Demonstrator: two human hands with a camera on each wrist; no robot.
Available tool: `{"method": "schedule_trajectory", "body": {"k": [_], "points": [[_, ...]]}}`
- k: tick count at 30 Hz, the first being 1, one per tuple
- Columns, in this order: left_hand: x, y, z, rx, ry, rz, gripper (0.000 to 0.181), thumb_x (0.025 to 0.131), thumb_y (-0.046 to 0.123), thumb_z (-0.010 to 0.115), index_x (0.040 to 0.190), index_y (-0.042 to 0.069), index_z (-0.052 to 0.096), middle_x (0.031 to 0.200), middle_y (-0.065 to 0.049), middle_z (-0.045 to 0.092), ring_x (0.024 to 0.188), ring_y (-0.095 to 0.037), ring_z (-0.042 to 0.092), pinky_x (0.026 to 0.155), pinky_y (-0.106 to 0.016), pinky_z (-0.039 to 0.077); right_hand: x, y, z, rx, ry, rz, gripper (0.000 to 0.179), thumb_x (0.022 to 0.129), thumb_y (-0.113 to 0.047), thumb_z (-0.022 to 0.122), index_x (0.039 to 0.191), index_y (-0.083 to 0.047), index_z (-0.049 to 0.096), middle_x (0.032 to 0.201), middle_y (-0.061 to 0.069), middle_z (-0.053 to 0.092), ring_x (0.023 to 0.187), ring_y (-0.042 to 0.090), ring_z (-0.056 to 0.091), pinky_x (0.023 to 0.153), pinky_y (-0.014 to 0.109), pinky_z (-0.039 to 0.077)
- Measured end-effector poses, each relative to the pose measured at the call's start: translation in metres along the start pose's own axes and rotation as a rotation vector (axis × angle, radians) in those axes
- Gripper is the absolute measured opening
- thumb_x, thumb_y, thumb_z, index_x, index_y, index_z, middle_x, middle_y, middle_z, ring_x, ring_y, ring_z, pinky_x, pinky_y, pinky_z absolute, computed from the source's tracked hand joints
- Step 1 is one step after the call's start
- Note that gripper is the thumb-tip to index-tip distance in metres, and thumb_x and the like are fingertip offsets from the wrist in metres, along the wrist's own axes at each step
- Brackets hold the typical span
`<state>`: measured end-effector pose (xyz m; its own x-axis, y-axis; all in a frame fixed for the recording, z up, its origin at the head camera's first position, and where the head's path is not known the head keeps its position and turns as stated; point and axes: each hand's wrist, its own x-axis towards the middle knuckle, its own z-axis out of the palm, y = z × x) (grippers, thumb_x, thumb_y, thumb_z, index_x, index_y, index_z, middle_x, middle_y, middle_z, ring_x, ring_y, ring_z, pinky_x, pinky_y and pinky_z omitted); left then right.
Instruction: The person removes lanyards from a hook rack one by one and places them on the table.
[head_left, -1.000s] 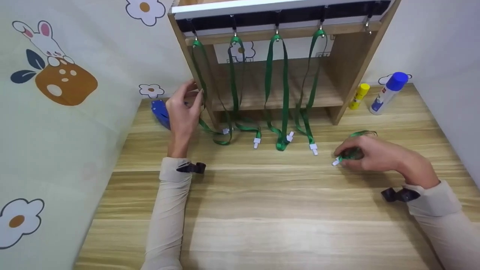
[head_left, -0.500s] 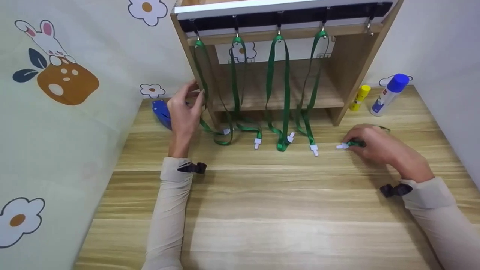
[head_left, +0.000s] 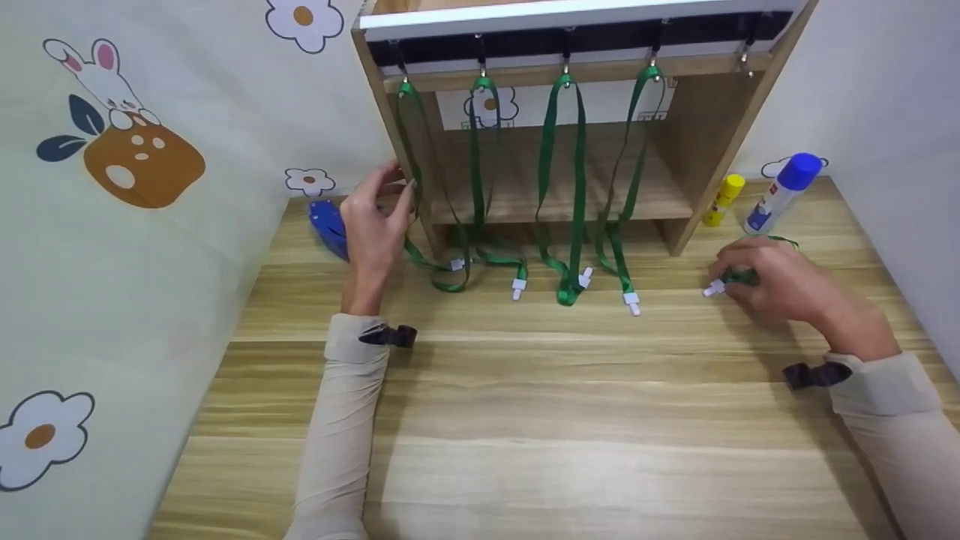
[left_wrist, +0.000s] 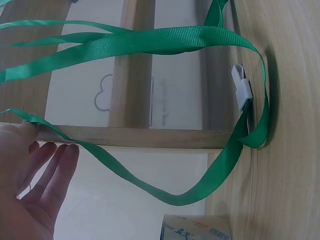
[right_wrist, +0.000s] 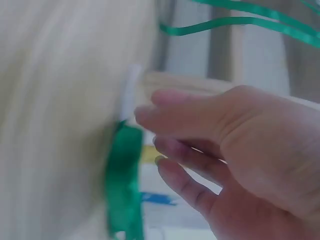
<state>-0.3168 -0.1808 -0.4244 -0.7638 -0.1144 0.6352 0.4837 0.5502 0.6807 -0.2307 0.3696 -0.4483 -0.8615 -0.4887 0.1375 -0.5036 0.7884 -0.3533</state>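
Observation:
My left hand (head_left: 375, 229) is at the shelf's left side panel (left_wrist: 125, 136), thumb at its front edge and fingers along its outer face. Past that thumb runs the strap of the leftmost green lanyard (left_wrist: 170, 197), whose white clip (left_wrist: 242, 92) lies by the shelf foot. At the right of the table my right hand (head_left: 787, 285) curves loosely over another green lanyard (right_wrist: 122, 185). That lanyard's white clip (head_left: 714, 288) points left, just beyond my fingertips. The right wrist view is blurred and shows a gap between the fingers.
Several hooks on the shelf's dark strip (head_left: 525, 47) bear green lanyards; the rightmost hook (head_left: 745, 66) is bare. A yellow glue stick (head_left: 725, 201) and a blue-capped glue tube (head_left: 784, 193) stand right of the shelf. A blue stapler-like object (head_left: 328, 227) lies behind my left hand.
My right hand has moved right and farther back across the table, and the loose lanyard with its clip has shifted the same way. My left hand stays at the panel.

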Motion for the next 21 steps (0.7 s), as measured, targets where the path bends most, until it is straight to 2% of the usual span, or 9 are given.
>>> {"method": "schedule_trajectory", "body": {"k": [2, 4, 6, 8, 11, 14, 18, 21], "points": [[0.0, 0.001, 0.0, 0.0, -0.002, -0.005, 0.031, 0.104, 0.026, 0.076, 0.132, 0.012, 0.076, 0.124, -0.006, 0.081, 0.105, -0.014, 0.079, 0.084, -0.04, 0.068, 0.005, -0.013, -0.007, 0.024, 0.013, 0.046, 0.028, 0.088, 0.004, 0.084, 0.113, -0.008, 0.082, 0.115, 0.015, 0.079, 0.106, 0.038, 0.073, 0.091, 0.055, 0.063], [-0.001, 0.001, 0.0, 0.0, -0.002, -0.008, 0.031, 0.104, 0.026, 0.076, 0.133, 0.012, 0.076, 0.124, -0.006, 0.081, 0.105, -0.015, 0.079, 0.085, -0.04, 0.068, 0.013, -0.027, -0.013, 0.053, 0.067, 0.08, 0.026, 0.091, -0.001, 0.084, 0.117, -0.006, 0.081, 0.111, 0.014, 0.081, 0.1, 0.034, 0.075, 0.084, 0.035, 0.065], [-0.001, 0.001, 0.0, 0.0, 0.0, -0.011, 0.032, 0.104, 0.026, 0.076, 0.133, 0.012, 0.076, 0.124, -0.006, 0.081, 0.105, -0.015, 0.079, 0.085, -0.041, 0.068, 0.023, -0.043, -0.017, 0.083, 0.155, 0.1, 0.025, 0.095, -0.006, 0.083, 0.12, -0.005, 0.08, 0.108, 0.013, 0.082, 0.092, 0.028, 0.077, 0.076, 0.015, 0.058], [-0.001, 0.001, -0.001, 0.003, 0.002, -0.013, 0.031, 0.104, 0.026, 0.076, 0.132, 0.012, 0.076, 0.124, -0.007, 0.081, 0.105, -0.016, 0.079, 0.085, -0.041, 0.068, 0.034, -0.057, -0.018, 0.118, 0.268, 0.091, 0.023, 0.098, -0.01, 0.081, 0.121, -0.006, 0.081, 0.108, 0.012, 0.083, 0.088, 0.021, 0.077, 0.074, 0.004, 0.051], [-0.001, 0.0, -0.001, 0.002, 0.004, -0.009, 0.032, 0.104, 0.025, 0.075, 0.133, 0.011, 0.075, 0.124, -0.008, 0.081, 0.105, -0.017, 0.079, 0.085, -0.042, 0.068, 0.051, -0.075, -0.017, 0.196, 0.413, 0.079, 0.024, 0.102, -0.017, 0.078, 0.124, -0.01, 0.081, 0.114, 0.009, 0.083, 0.091, 0.004, 0.075, 0.08, 0.0, 0.05], [-0.002, -0.001, 0.0, 0.005, 0.008, 0.001, 0.033, 0.104, 0.024, 0.076, 0.133, 0.009, 0.075, 0.123, -0.008, 0.081, 0.105, -0.017, 0.079, 0.083, -0.042, 0.068, 0.068, -0.091, -0.016, 0.294, 0.525, 0.092, 0.027, 0.104, -0.024, 0.075, 0.129, -0.014, 0.08, 0.117, 0.008, 0.081, 0.094, -0.009, 0.069, 0.085, 0.003, 0.052], [-0.002, -0.002, 0.001, 0.014, 0.01, 0.014, 0.033, 0.104, 0.023, 0.076, 0.134, 0.009, 0.075, 0.124, -0.008, 0.081, 0.104, -0.018, 0.079, 0.081, -0.039, 0.068, 0.088, -0.107, -0.016, 0.411, 0.615, 0.117, 0.032, 0.106, -0.028, 0.073, 0.134, -0.014, 0.077, 0.117, 0.011, 0.079, 0.096, -0.005, 0.071, 0.087, 0.007, 0.056], [-0.002, -0.002, 0.001, 0.009, 0.011, 0.021, 0.033, 0.104, 0.023, 0.075, 0.133, 0.009, 0.075, 0.124, -0.008, 0.081, 0.104, -0.017, 0.079, 0.082, -0.037, 0.068, 0.099, -0.116, -0.017, 0.478, 0.627, 0.144, 0.036, 0.106, -0.03, 0.073, 0.137, -0.011, 0.075, 0.119, 0.011, 0.077, 0.098, 0.001, 0.072, 0.089, 0.008, 0.057]]}}
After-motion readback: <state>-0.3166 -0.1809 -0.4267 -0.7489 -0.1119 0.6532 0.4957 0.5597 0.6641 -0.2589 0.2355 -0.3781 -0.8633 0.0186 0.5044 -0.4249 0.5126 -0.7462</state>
